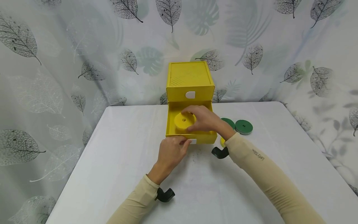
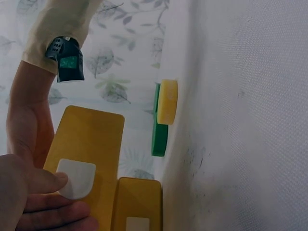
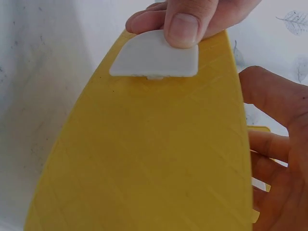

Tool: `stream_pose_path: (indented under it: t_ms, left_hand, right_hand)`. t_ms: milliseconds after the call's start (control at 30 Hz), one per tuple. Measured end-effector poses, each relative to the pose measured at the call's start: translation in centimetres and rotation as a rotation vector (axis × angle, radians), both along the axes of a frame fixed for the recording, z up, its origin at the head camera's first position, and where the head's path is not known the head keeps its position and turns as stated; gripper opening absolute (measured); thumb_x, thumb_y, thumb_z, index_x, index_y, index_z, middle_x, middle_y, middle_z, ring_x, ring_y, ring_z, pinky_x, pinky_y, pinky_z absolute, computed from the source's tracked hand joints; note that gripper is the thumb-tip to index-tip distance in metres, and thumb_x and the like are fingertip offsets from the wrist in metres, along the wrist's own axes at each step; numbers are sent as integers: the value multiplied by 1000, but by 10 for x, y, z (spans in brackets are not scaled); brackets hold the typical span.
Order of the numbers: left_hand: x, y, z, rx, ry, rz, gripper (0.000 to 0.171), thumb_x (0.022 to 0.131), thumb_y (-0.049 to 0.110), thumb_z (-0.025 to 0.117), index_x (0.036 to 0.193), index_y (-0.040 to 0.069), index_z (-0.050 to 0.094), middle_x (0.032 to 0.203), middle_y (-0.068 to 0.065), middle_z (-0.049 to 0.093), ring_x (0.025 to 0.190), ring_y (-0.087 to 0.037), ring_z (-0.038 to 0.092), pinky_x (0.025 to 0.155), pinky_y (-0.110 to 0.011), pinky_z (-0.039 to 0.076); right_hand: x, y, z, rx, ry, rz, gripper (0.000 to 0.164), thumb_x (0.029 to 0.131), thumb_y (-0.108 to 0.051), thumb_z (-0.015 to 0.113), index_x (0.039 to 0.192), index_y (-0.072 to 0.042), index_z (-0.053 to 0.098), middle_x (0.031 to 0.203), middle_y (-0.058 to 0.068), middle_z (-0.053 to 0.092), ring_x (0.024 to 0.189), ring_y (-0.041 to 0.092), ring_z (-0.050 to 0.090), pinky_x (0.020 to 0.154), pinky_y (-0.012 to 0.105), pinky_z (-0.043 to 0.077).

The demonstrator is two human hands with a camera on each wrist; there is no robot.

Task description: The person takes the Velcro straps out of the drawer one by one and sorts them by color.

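Grip, right: right grip (image 1: pixel 203 119) curls thumb and fingers round the rim of a thick yellow disc (image 1: pixel 181 123), clamped on it from the right side, digits apart by the disc's width.
Grip, left: left grip (image 1: pixel 171 151) pinches a white pull tab (image 2: pixel 77 178), thumb against its face; the fingers lie close together.
Held disc: within the walls of the pulled-out lower drawer (image 1: pixel 171 119), holes at its centre; whether it touches the drawer floor, I cannot tell.
Drawer box: yellow drawer box (image 1: pixel 190 74), two-tiered; its upper drawer (image 1: pixel 176 94) is pushed in and carries a white tab of its own.
Wrists: beige sleeves (image 1: pixel 260 165) on both arms, each with a black wrist camera (image 1: pixel 165 195) at the cuff; small dark print on the right sleeve.
Right of the drawer: two green discs (image 1: pixel 244 127) side by side and a second yellow disc (image 1: pixel 222 142), part-hidden by the right arm.
Surface: white-covered bench (image 1: pixel 126 140), marked with small dark specks in front of the drawer.
Room: pale curtains (image 1: pixel 106 40) behind and at both sides, printed with grey skeleton leaves and faint green fronds.
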State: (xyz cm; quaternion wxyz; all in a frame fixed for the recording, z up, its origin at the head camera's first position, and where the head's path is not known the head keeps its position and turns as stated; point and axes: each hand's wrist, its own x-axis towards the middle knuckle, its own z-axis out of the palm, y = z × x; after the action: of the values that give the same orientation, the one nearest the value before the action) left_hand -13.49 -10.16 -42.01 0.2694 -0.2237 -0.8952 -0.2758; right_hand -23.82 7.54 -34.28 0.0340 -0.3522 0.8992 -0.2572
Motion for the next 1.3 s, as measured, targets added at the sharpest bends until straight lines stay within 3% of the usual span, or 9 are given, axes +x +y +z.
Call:
stream_pose_path:
  t_ms: [767, 1300]
  left_hand:
    - [0, 1, 2, 7, -21, -6, 16, 92, 21, 82, 91, 5, 81, 80, -1, 76, 68, -17, 71, 63, -31, 57]
    - [0, 0, 1, 12, -15, 10, 17, 91, 22, 83, 91, 5, 81, 79, -2, 76, 67, -18, 70, 63, -33, 57]
  right_hand:
    - [5, 24, 11, -76, -26, -44, 65, 78, -21, 93, 135, -4, 65, 131, 10, 65, 116, 29, 58, 103, 47, 46]
    - [10, 44, 15, -82, 1, -57, 65, 78, -21, 93, 134, -2, 65, 129, 11, 66, 113, 30, 58, 101, 48, 47]
